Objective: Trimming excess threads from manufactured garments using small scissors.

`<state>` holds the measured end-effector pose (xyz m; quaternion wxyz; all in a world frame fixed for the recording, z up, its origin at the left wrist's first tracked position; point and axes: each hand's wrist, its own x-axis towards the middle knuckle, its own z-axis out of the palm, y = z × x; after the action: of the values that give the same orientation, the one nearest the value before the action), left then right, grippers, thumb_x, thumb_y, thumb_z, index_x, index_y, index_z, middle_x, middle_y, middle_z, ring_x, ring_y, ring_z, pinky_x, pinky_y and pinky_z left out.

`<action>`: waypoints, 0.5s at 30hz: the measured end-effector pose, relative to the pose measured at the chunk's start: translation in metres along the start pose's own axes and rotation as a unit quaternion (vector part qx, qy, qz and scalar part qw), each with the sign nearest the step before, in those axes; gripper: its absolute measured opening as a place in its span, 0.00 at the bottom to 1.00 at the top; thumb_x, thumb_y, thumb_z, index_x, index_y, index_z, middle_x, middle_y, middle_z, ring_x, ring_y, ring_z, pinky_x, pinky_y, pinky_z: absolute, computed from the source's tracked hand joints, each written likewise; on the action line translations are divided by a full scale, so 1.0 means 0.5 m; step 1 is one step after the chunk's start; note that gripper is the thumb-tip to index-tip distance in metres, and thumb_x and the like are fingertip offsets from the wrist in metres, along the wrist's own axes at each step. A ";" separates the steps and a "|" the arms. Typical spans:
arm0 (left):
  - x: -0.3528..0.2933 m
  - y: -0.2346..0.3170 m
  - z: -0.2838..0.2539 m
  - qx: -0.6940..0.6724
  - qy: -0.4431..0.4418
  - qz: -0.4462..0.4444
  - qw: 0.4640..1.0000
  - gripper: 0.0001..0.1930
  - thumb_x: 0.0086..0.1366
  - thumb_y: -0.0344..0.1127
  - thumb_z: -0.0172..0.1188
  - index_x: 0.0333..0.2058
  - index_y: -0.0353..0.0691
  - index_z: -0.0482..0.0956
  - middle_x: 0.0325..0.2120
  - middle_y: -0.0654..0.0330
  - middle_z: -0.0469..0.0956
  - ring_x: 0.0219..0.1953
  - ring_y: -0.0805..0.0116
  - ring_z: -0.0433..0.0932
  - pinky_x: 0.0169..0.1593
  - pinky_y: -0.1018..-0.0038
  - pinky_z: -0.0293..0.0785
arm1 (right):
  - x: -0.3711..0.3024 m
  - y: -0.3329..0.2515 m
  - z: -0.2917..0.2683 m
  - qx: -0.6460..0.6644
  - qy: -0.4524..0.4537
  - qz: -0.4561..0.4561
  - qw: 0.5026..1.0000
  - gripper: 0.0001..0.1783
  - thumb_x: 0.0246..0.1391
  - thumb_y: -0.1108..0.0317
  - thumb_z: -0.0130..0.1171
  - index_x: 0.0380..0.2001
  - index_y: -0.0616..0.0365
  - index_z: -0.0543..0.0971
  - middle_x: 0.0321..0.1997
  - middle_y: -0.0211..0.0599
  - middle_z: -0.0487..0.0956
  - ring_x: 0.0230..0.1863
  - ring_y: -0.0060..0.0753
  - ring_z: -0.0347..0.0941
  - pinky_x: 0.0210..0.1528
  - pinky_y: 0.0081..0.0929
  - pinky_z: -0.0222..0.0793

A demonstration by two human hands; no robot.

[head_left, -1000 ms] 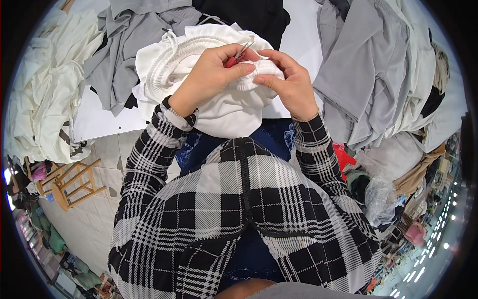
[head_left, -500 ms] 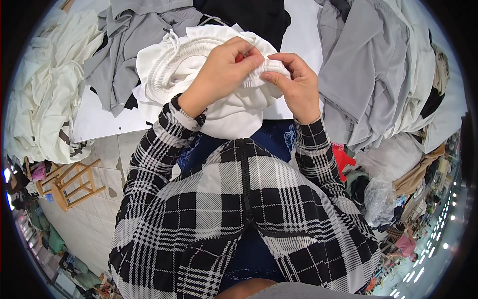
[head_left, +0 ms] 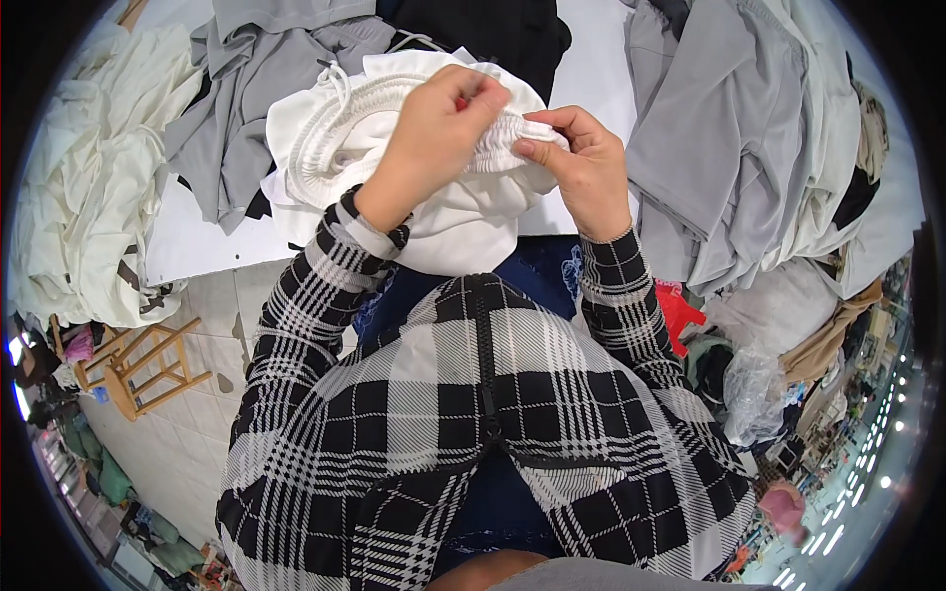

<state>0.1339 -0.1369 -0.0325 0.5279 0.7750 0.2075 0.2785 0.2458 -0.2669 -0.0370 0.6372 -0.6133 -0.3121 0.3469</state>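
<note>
White trousers or shorts (head_left: 463, 231) with a gathered elastic waistband (head_left: 501, 138) and a drawstring (head_left: 335, 84) lie bunched on the table before me. My right hand (head_left: 583, 163) pinches the right end of the waistband between thumb and fingers. Just left of it, my left hand (head_left: 434, 133) is closed with its fingers curled, raised over the band. A bit of something red (head_left: 461, 102) peeks out between those fingers; its kind is hidden. The left fingertips are slightly smeared by motion.
Grey garments (head_left: 724, 148) are heaped at the right, with more grey cloth (head_left: 232, 128) on the left. Black fabric (head_left: 493, 25) lies behind the white piece. White garments (head_left: 99, 177) hang over the table's left end. A wooden stool (head_left: 158, 369) stands on the floor at left.
My left hand has drawn slightly up and left, its fingertips now farther from my right hand. The right hand keeps its pinch on the waistband, shifted only a little.
</note>
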 end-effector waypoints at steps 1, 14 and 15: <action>0.000 0.002 -0.007 -0.064 0.001 -0.059 0.996 0.11 0.58 0.35 0.60 0.31 0.31 0.76 0.27 0.62 0.73 0.23 0.75 0.69 0.27 0.79 0.65 | 0.001 0.000 0.000 0.001 -0.002 -0.002 1.000 0.12 0.44 0.75 0.64 0.34 0.65 0.77 0.32 0.33 0.79 0.32 0.18 0.73 0.35 0.14 0.69; -0.025 0.014 0.018 0.118 0.019 0.115 0.986 0.08 0.54 0.32 0.61 0.30 0.33 0.77 0.27 0.60 0.73 0.23 0.68 0.73 0.28 0.78 0.69 | 0.002 0.008 0.014 -0.010 0.018 -0.061 0.998 0.14 0.44 0.79 0.63 0.37 0.64 0.76 0.35 0.33 0.78 0.36 0.18 0.73 0.38 0.15 0.69; -0.023 0.006 0.016 0.119 0.020 0.114 0.986 0.08 0.54 0.32 0.61 0.30 0.33 0.77 0.27 0.60 0.73 0.23 0.68 0.73 0.28 0.78 0.69 | 0.002 0.003 0.017 -0.010 0.016 -0.061 0.998 0.14 0.44 0.79 0.63 0.37 0.64 0.76 0.35 0.33 0.78 0.36 0.18 0.73 0.38 0.15 0.69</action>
<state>0.1307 -0.1507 -0.0344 0.3923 0.8451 0.1598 0.3261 0.2393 -0.2614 -0.0381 0.6562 -0.6049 -0.3420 0.2942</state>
